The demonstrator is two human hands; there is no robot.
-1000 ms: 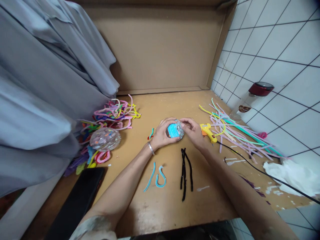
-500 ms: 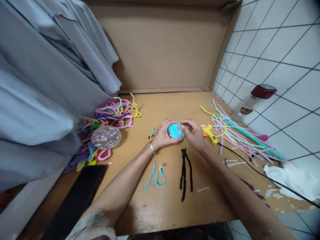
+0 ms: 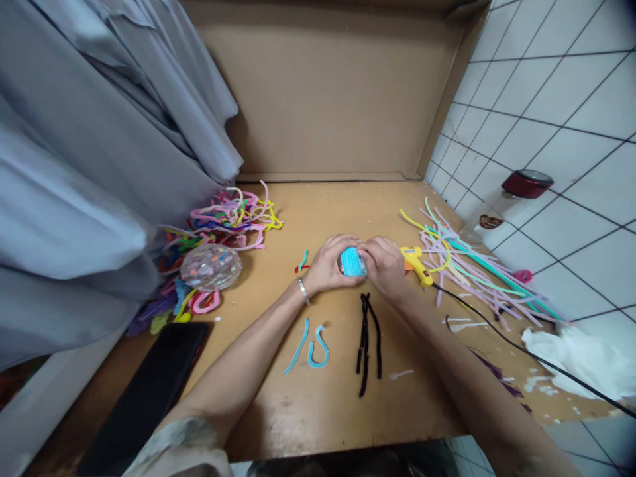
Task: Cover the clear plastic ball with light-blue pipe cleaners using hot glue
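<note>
Holding a rounded blue object (image 3: pixel 352 263) in the curled fingers of the left hand (image 3: pixel 332 263), over the middle of the table (image 3: pixel 318 411). Touching its right edge with bent fingers of the right hand (image 3: pixel 385 264); cannot tell whether pinching. Close to a yellow glue gun (image 3: pixel 417 264), beyond black strips (image 3: pixel 365 331) and light-blue strips (image 3: pixel 298 348).

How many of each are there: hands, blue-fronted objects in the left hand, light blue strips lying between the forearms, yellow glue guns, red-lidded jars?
Hands: 2 (left hand, right hand)
Blue-fronted object: 1
Light blue strips: 2 (straighter strip, curved strip)
Yellow glue gun: 1
Red-lidded jar: 1
Total: 7
</note>
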